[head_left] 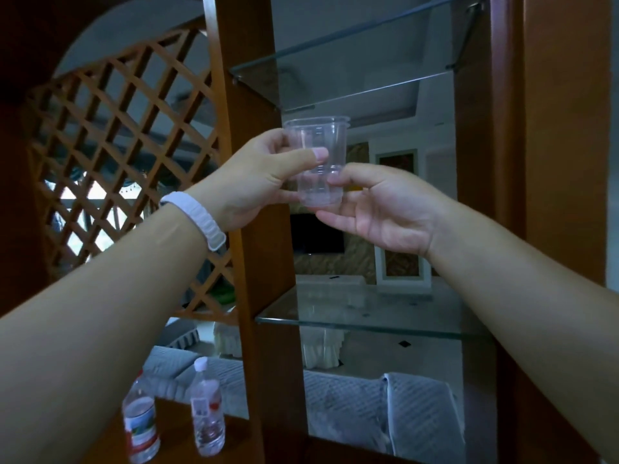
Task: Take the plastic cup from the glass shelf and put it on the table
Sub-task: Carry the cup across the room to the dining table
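Both hands clamp the clear plastic cup (316,162): left hand (254,182) around its side, right hand (382,209) at its base, above the glass shelf (368,321). Lifting is done; next, lower it to the table.

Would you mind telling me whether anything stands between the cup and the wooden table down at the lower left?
The cup, held by both hands, is already off the shelves. Two water bottles stand on the table; the left forearm crosses above it.

Open air between glass shelves (351,324); wooden post (254,195) crowds the left
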Motion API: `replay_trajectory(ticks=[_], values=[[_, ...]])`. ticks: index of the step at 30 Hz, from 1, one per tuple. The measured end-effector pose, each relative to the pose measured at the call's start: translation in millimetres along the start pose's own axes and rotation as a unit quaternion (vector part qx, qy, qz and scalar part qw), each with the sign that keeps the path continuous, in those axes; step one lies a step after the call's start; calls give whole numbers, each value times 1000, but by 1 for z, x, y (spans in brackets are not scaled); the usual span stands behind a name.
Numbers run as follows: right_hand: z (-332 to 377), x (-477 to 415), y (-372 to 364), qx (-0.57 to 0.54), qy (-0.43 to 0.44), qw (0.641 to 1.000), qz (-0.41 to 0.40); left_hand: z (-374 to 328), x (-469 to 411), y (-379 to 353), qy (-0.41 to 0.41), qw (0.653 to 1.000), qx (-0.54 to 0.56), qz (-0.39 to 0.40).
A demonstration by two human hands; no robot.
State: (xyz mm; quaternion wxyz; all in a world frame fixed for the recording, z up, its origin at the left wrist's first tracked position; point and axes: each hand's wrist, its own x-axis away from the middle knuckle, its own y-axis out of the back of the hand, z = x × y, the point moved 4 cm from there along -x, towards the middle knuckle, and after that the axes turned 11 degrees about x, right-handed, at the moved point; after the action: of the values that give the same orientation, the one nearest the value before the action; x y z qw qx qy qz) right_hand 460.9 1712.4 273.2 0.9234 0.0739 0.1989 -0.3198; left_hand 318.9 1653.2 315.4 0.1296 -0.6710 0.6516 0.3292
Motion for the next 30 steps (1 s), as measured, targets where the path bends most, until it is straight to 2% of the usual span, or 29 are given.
replay_trajectory(ticks=[13,23,30], values=[[-58,27,-66,-113,-62,992,13,31,84,32,41,999,25,-25],[-123,64,-144,-183,-136,974,0,57,190,59,100,988,90,-72],[-170,91,-203,-231,-174,957,0,69,268,76,110,983,99,-105]])
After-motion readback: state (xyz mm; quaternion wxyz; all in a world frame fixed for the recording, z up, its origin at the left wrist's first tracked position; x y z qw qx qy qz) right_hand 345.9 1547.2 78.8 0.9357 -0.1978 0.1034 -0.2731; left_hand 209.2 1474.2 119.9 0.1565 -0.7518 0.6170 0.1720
